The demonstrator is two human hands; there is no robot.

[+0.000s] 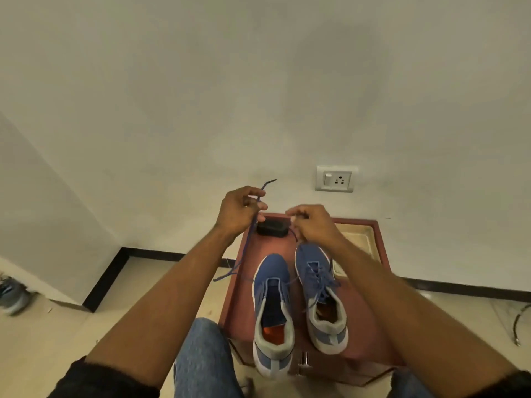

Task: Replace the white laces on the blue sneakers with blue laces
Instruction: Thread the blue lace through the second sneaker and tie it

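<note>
Two blue sneakers stand side by side on a small reddish-brown cabinet top (362, 305), toes pointing away from me. The left sneaker (273, 314) has an open tongue and shows no lacing; the right sneaker (320, 294) is laced in blue. My left hand (240, 209) is raised above the cabinet's far left corner and pinches a blue lace (247, 245) that hangs down to the left sneaker, its tip sticking up past my fingers. My right hand (311, 222) pinches the lace's other end above the right sneaker's toe.
A small black object (273, 227) lies at the cabinet's far edge by the wall. A wall socket (334, 179) sits above to the right. Another shoe (13, 295) rests on the floor at far left; a cable (520, 326) lies at far right. My knees are below.
</note>
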